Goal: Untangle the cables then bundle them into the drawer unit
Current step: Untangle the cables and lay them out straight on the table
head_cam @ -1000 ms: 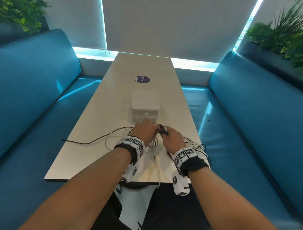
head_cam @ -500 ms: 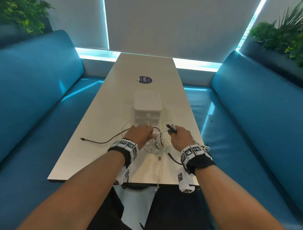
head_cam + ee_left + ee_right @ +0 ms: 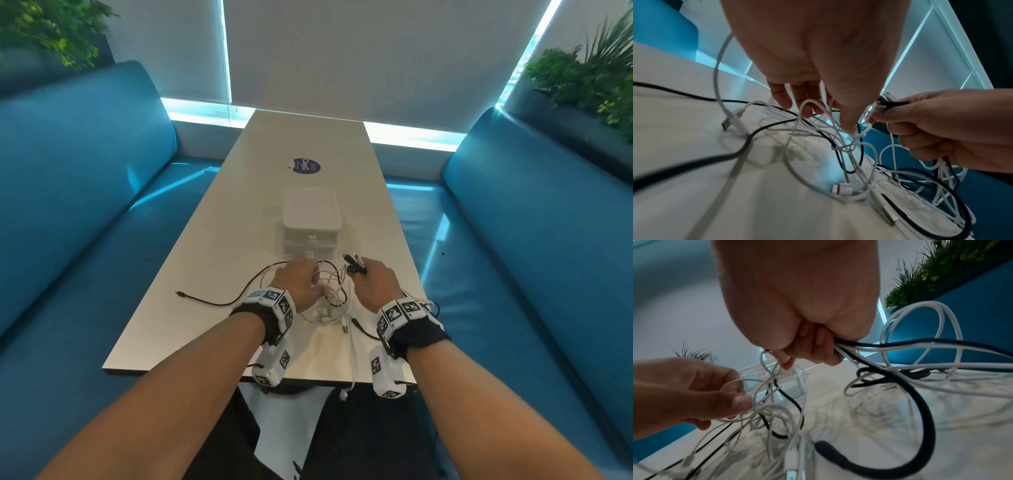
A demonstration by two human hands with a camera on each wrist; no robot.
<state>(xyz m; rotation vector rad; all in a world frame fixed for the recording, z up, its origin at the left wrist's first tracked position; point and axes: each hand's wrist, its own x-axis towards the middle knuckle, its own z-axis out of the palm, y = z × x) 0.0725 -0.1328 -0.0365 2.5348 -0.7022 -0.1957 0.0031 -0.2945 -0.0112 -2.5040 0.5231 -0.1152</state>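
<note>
A tangle of white and black cables (image 3: 330, 294) lies on the table between my hands, just in front of the white drawer unit (image 3: 311, 222). My left hand (image 3: 301, 279) pinches thin white loops of the tangle (image 3: 824, 116) between thumb and fingers. My right hand (image 3: 371, 281) is curled round a bunch of white and black cables (image 3: 849, 347), their plug ends (image 3: 352, 262) sticking out toward the drawer unit. One black cable (image 3: 212, 301) trails off to the left. A white cable (image 3: 352, 370) hangs over the table's near edge.
The long pale table (image 3: 212, 246) runs away from me, with a round purple sticker (image 3: 306, 167) beyond the drawer unit. Blue padded benches (image 3: 78, 212) flank it on both sides. Plants (image 3: 589, 68) stand behind the benches.
Both hands have lifted a little and spread apart, pulling the tangle open. The black cable's free end at the left has been drawn in toward the hands.
</note>
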